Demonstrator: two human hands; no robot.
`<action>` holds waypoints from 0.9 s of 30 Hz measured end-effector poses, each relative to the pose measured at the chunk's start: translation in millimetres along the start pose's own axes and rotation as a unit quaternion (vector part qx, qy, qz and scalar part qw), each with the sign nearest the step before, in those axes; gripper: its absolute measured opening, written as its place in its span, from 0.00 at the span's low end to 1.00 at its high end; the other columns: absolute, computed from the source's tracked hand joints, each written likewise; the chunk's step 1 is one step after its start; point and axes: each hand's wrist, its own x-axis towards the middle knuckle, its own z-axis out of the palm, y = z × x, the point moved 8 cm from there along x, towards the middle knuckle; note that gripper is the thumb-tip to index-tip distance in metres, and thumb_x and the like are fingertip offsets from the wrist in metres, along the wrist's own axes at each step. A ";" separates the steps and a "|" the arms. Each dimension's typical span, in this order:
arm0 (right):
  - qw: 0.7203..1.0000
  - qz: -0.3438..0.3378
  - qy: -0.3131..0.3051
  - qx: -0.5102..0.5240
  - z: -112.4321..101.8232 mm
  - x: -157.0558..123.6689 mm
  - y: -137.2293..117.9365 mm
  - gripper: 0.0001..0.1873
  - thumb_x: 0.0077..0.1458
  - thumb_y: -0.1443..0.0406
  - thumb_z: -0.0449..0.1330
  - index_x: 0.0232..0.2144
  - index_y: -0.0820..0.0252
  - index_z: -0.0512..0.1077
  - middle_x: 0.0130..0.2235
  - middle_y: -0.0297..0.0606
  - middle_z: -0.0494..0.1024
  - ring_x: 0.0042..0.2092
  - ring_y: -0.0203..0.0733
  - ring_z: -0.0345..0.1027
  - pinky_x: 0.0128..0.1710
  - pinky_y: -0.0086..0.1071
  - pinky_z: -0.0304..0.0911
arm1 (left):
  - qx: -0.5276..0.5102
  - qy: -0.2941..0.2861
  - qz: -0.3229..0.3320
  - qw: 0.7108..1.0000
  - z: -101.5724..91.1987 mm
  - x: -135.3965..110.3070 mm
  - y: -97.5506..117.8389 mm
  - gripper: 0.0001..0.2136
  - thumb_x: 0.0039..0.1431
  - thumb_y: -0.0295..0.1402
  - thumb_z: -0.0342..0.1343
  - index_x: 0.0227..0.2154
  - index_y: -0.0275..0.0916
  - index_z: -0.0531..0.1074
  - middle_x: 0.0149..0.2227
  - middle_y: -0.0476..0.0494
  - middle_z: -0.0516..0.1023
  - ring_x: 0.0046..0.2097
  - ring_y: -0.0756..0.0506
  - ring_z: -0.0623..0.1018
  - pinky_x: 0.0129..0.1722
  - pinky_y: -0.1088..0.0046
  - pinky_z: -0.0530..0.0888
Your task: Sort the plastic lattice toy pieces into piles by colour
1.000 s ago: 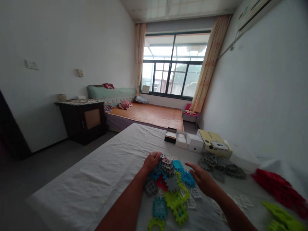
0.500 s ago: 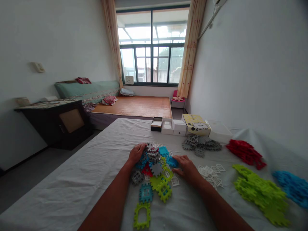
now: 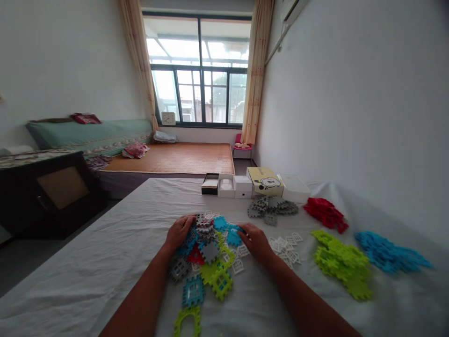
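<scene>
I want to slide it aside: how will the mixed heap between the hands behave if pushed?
The mixed heap will probably spread rather than move as one, since its pieces overlap at varied angles. Single pieces are likely light and fairly stiff, looking thin and flat. The pale cloth may bunch underneath, as it shows wrinkles.

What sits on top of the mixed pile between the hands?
Grey pieces crown the mixed pile, beside blue ones; whatever lies beneath them is covered and cannot be seen.
</scene>
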 end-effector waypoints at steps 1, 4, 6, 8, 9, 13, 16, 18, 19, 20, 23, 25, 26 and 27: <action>1.000 0.017 0.014 0.012 -8.5 0.5 0.1 0.15 0.55 0.58 0.53 0.44 0.56 0.69 0.34 0.37 0.75 0.34 0.37 0.68 0.35 0.29 0.64 | 0.002 -0.002 -0.001 1.000 0.0 0.5 -1.1 0.22 0.58 0.46 0.39 0.39 0.40 0.74 0.46 0.44 0.75 0.50 0.44 0.72 0.52 0.68 0.64; 0.994 0.074 0.060 0.057 -49.8 -4.0 -5.7 0.19 0.54 0.56 0.53 0.45 0.58 0.67 0.28 0.33 0.74 0.27 0.35 0.67 0.30 0.27 0.63 | 0.006 -0.015 -0.001 1.000 1.1 2.5 -4.8 0.22 0.57 0.47 0.39 0.39 0.40 0.74 0.47 0.44 0.75 0.51 0.44 0.71 0.53 0.68 0.64; 0.989 0.097 0.089 0.072 -89.2 -14.1 -6.3 0.19 0.54 0.54 0.53 0.43 0.58 0.67 0.28 0.34 0.74 0.28 0.35 0.68 0.29 0.26 0.63 | 0.009 -0.024 -0.001 1.000 1.7 3.7 -6.0 0.22 0.57 0.47 0.39 0.39 0.41 0.74 0.47 0.45 0.75 0.51 0.44 0.71 0.53 0.68 0.64; 0.983 0.122 0.135 0.035 -139.1 -33.0 11.0 0.19 0.53 0.53 0.54 0.42 0.57 0.68 0.30 0.36 0.76 0.29 0.36 0.69 0.29 0.27 0.64 | 0.011 -0.029 -0.001 1.000 1.6 4.4 -5.4 0.22 0.56 0.48 0.40 0.39 0.42 0.74 0.47 0.46 0.75 0.50 0.43 0.71 0.53 0.67 0.64; 0.976 0.143 0.167 -0.002 -167.2 -47.0 29.0 0.19 0.51 0.53 0.54 0.42 0.57 0.68 0.31 0.36 0.76 0.30 0.37 0.69 0.30 0.28 0.64 | 0.012 -0.030 -0.001 0.999 1.4 4.7 -4.5 0.22 0.56 0.48 0.40 0.39 0.41 0.74 0.47 0.46 0.75 0.50 0.43 0.71 0.53 0.67 0.64; 0.897 0.256 0.304 -0.194 -277.5 -130.3 138.5 0.19 0.47 0.53 0.54 0.37 0.58 0.70 0.35 0.43 0.77 0.34 0.46 0.71 0.34 0.36 0.64 | 0.016 -0.024 0.000 1.000 0.2 5.9 -2.8 0.22 0.55 0.49 0.41 0.39 0.41 0.74 0.46 0.46 0.76 0.50 0.43 0.72 0.53 0.67 0.64; 0.850 0.336 0.291 -0.284 -323.3 -180.2 211.7 0.17 0.46 0.54 0.52 0.31 0.59 0.71 0.32 0.48 0.76 0.34 0.52 0.70 0.32 0.41 0.63 | 0.022 -0.016 0.001 1.000 -0.5 5.5 -2.6 0.22 0.55 0.49 0.41 0.39 0.41 0.74 0.46 0.46 0.76 0.50 0.43 0.72 0.52 0.68 0.65; 0.834 0.334 0.277 -0.342 -333.5 -184.5 223.8 0.18 0.47 0.54 0.50 0.31 0.60 0.72 0.33 0.55 0.75 0.36 0.55 0.69 0.33 0.43 0.62 | 0.022 -0.012 0.011 1.000 -1.1 4.0 0.0 0.22 0.55 0.48 0.41 0.38 0.40 0.74 0.46 0.45 0.76 0.49 0.43 0.72 0.51 0.69 0.65; 0.831 0.311 0.281 -0.366 -331.6 -176.6 215.8 0.19 0.48 0.54 0.50 0.33 0.61 0.72 0.34 0.58 0.74 0.38 0.55 0.68 0.34 0.43 0.61 | 0.023 -0.010 0.015 1.000 -1.5 3.1 1.6 0.22 0.56 0.48 0.41 0.38 0.40 0.75 0.46 0.45 0.76 0.49 0.44 0.72 0.51 0.69 0.66; 0.834 0.280 0.289 -0.378 -324.1 -163.2 199.6 0.20 0.49 0.55 0.49 0.35 0.62 0.71 0.36 0.59 0.73 0.40 0.55 0.67 0.36 0.43 0.61 | 0.023 -0.008 0.018 1.000 -1.9 2.2 3.0 0.22 0.56 0.47 0.41 0.38 0.40 0.75 0.46 0.45 0.76 0.49 0.44 0.73 0.51 0.69 0.66; 0.906 0.176 0.245 -0.297 -259.0 -98.9 126.8 0.19 0.52 0.55 0.49 0.41 0.59 0.69 0.41 0.49 0.73 0.37 0.47 0.68 0.39 0.40 0.62 | 0.023 -0.002 0.017 1.000 -2.9 0.0 5.7 0.21 0.56 0.46 0.41 0.38 0.41 0.75 0.45 0.45 0.76 0.48 0.43 0.73 0.50 0.68 0.66; 0.972 0.111 0.102 -0.180 -180.3 -52.2 73.0 0.17 0.53 0.57 0.50 0.42 0.56 0.69 0.43 0.43 0.73 0.32 0.39 0.68 0.37 0.34 0.63 | 0.020 0.000 0.016 1.000 -2.9 -1.0 6.7 0.21 0.56 0.46 0.41 0.38 0.41 0.75 0.45 0.45 0.76 0.48 0.44 0.73 0.50 0.68 0.66; 0.987 0.081 0.024 -0.136 -138.4 -35.6 46.9 0.16 0.54 0.58 0.51 0.42 0.55 0.69 0.42 0.41 0.74 0.31 0.37 0.68 0.36 0.33 0.63 | 0.018 0.000 0.017 1.000 -2.7 -1.3 7.0 0.21 0.56 0.46 0.41 0.38 0.41 0.75 0.45 0.45 0.76 0.48 0.44 0.73 0.51 0.68 0.66; 0.992 0.051 -0.054 -0.104 -98.1 -24.7 23.4 0.14 0.54 0.59 0.52 0.42 0.54 0.70 0.42 0.39 0.74 0.30 0.36 0.68 0.36 0.31 0.63 | 0.017 0.001 0.018 1.000 -2.6 -1.7 7.2 0.21 0.57 0.46 0.41 0.38 0.40 0.75 0.45 0.45 0.76 0.48 0.44 0.73 0.51 0.68 0.66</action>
